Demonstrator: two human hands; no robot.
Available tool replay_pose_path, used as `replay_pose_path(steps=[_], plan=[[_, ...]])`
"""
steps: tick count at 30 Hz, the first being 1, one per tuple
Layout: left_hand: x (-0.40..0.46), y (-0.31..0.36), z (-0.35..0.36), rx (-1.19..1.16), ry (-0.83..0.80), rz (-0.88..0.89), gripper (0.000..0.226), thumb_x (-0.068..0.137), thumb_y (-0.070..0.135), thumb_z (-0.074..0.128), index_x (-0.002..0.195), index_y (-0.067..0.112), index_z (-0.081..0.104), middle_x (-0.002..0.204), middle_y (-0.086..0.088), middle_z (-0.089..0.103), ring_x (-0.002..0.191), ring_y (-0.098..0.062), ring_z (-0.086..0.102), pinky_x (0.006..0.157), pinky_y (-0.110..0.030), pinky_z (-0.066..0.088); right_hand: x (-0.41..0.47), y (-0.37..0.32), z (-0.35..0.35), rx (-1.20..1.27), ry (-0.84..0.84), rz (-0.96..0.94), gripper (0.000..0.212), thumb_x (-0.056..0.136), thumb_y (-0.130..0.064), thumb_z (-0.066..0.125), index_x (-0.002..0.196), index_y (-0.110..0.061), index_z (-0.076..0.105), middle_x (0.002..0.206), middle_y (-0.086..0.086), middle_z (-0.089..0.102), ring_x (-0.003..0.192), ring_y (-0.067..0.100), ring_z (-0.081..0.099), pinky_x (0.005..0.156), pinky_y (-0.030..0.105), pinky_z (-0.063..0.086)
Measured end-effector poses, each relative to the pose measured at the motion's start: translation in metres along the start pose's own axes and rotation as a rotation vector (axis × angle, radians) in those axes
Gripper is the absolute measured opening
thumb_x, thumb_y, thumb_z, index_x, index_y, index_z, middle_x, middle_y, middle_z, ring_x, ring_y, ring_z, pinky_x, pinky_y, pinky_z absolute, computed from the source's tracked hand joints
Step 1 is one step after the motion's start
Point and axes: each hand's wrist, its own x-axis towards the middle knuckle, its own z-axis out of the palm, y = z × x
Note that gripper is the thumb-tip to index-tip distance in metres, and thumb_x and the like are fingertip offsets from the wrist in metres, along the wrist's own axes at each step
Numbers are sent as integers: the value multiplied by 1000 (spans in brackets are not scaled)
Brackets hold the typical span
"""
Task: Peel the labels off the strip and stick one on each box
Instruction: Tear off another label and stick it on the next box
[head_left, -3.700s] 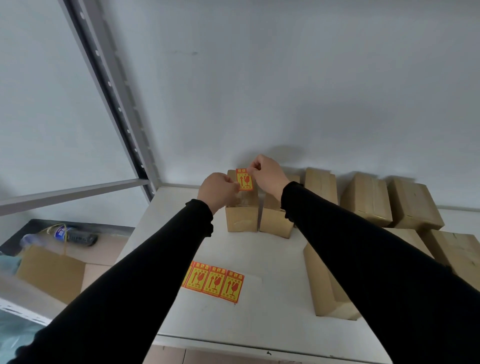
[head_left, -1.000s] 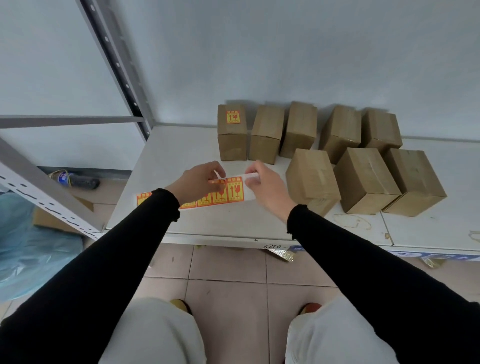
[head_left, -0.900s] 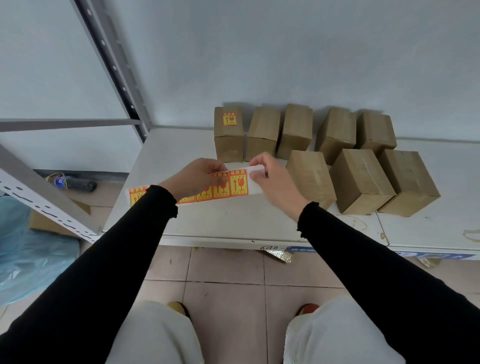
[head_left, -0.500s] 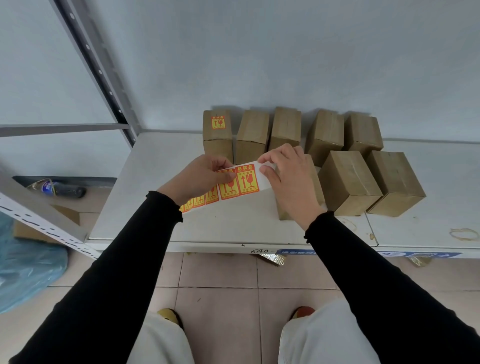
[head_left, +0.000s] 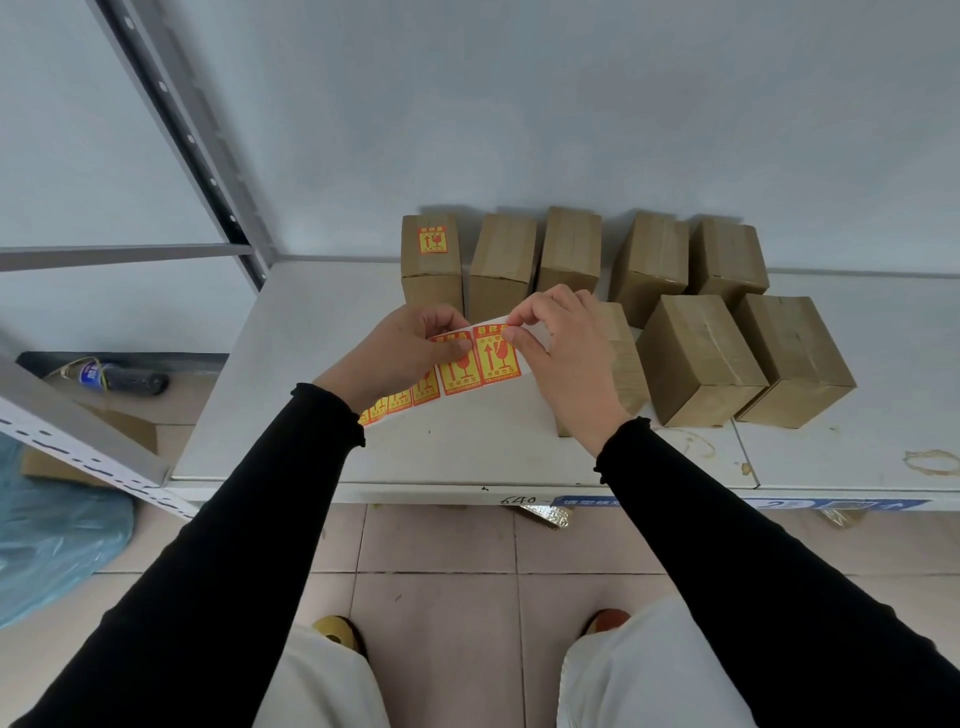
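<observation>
Both hands hold a strip of orange-and-yellow labels (head_left: 457, 370) in the air above the white shelf (head_left: 291, 395). My left hand (head_left: 400, 351) pinches the strip from the left. My right hand (head_left: 563, 358) pinches the top corner of the end label (head_left: 497, 357) with thumb and forefinger. Several brown cardboard boxes stand at the back of the shelf. The far-left box (head_left: 431, 262) carries one label (head_left: 432, 240) on top. The box beside it (head_left: 503, 262) and the others have bare tops. One front-row box (head_left: 621, 358) is partly hidden behind my right hand.
A grey perforated rack upright (head_left: 182, 135) and crossbar (head_left: 124, 254) stand left of the shelf. A blue plastic bag (head_left: 52, 535) and a bottle (head_left: 98, 374) lie on the floor at the left. Tiled floor and my legs are below the shelf edge.
The label stuck earlier stays on the far-left box. I picked the strip up off the shelf and raised it; my right fingers have closed on the end label's top corner.
</observation>
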Motion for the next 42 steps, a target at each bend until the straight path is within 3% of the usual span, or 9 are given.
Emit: replay_pose_path(steps=[4,9,15,19,23,26,32,37,42], plan=[[5,-7,0,102,21,-36,13,99,31,60,99,24,71,96,3,75,88,-13,70,77,-25,51,-1,-3,0,138,-33,16,15,94,-31,67,83,-25,59,87,-12,57,90,9,47,79,16,29],[19,-34,0,421,56,-100,12,98,38,58,101,33,68,95,10,72,96,-17,65,102,-42,37,-3,-1,0,233,-73,90,14,94,-30,67,82,-27,59,85,-15,57,89,7,48,79,15,33],[25,-68,17,670,142,-90,14,100,33,49,105,35,62,80,13,66,81,-11,58,95,-38,24,-4,1,4,310,-134,179,12,98,-27,62,89,-19,61,82,-11,61,86,10,57,75,26,47],[31,-84,29,768,271,-36,24,94,40,59,118,35,61,116,7,67,113,-20,57,107,-46,28,-4,1,2,364,-130,185,11,98,-22,62,89,-16,60,80,-6,63,79,10,59,71,26,47],[28,-53,35,168,373,54,18,93,44,62,101,30,71,101,14,68,98,-12,60,89,-39,46,1,6,1,396,-101,223,10,98,-24,63,90,-19,60,81,-7,64,80,8,62,73,25,49],[20,-24,41,-166,331,62,20,94,41,64,86,26,73,84,10,66,80,-11,56,73,-28,44,8,10,-3,449,-65,263,9,98,-23,63,93,-16,62,85,-5,67,83,9,65,74,20,52],[29,-3,50,-220,312,66,14,90,34,72,85,21,77,81,-1,68,68,-11,49,64,-26,41,26,11,-11,505,6,293,8,99,-16,62,95,-8,64,88,0,67,73,-6,57,68,6,45],[54,8,43,-275,366,32,16,92,33,69,82,23,76,60,11,57,44,0,40,48,-13,31,59,20,-10,445,7,265,11,99,-25,61,91,-18,64,83,-10,67,74,-6,59,66,5,45],[92,19,24,-77,414,31,25,94,36,64,84,17,76,72,-5,68,57,-9,51,58,-27,41,107,30,-1,391,-14,261,13,99,-22,60,87,-18,61,75,-9,59,64,-1,51,57,2,39]])
